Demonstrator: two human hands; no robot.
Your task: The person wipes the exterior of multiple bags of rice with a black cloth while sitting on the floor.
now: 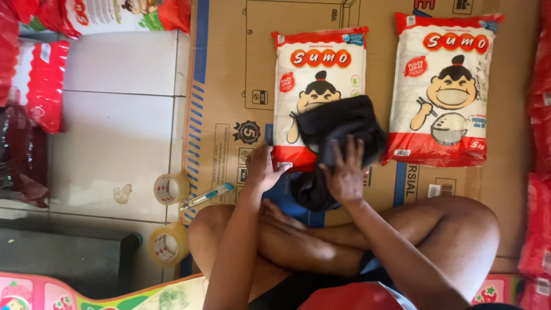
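I sit cross-legged on flattened cardboard (229, 86). A white and red rice sack (310, 74) lies flat before me, with black plastic bags (338, 126) draped over its lower part. My right hand (346, 172) presses on the black plastic, fingers spread, gripping it. At the sack's lower left corner rests my left hand (262, 168), fingers apart, touching the sack's red edge. A second, matching rice sack (445, 86) lies to the right, untouched.
Two rolls of clear tape (170, 188) (166, 245) and a blue-tipped utility knife (206, 196) lie on the tiled floor (115, 132) at my left. Red packages (40, 80) stack along the left and right edges (536, 218). A dark low step (63, 252) sits lower left.
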